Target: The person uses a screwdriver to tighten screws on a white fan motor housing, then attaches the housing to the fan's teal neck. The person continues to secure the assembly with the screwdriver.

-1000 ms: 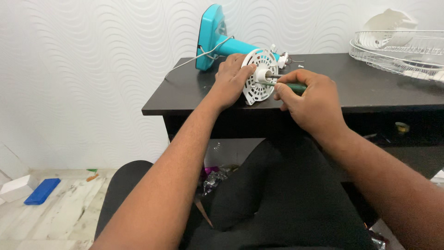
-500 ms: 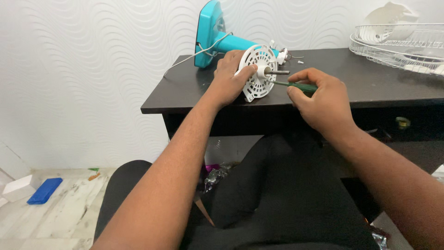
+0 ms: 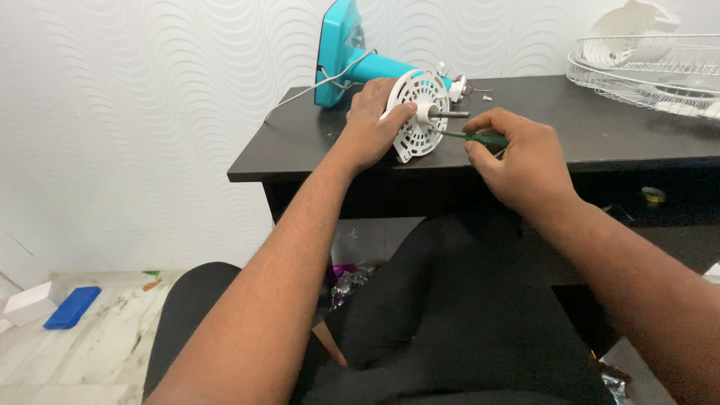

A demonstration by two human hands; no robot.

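Dark desk [image 3: 600,135]: wire rack [image 3: 645,71], teal fan [image 3: 352,60].

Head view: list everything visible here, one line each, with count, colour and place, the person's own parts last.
fan body: 1, turquoise, lying on the desk by the wall
grille disc: 1, white, upright at the fan's front end, a metal shaft sticking out of its hub
screwdriver: 1, green handle, its tip against the disc
cord: 1, white, running from the fan off the desk's back left
desk: 1, dark brown, against the white wavy wall
wire guards: white, stacked at the desk's right end; count unclear
blue block: 1, on the floor, left
white box: 1, on the floor beside the block
left hand: steadies the disc
right hand: grips the screwdriver
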